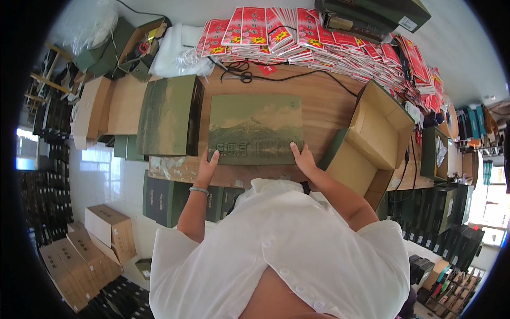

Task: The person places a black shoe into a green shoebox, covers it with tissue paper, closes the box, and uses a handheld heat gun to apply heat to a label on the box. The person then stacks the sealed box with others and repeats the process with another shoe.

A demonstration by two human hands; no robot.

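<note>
A green cardboard box [255, 114] with a mountain landscape printed on its lid lies in front of me on the wooden table [325, 106]. My left hand [207, 165] grips its near left corner, thumb on the lid and fingers down the side. At the near right corner my right hand [303, 159] holds it the same way. Both hands' lower fingers are partly hidden by the box sides. To the right stands an opened green box [372, 133] with a bare brown inside. Another printed green box [169, 115] sits on the left.
A heap of red printed packets [297, 32] covers the table's back, with dark green boxes [372, 18] on top. Black scissors [241, 75] and a cable [297, 77] lie before it. Brown cartons [87, 250] stand on the floor at left; stacked dark boxes [441, 212] are at right.
</note>
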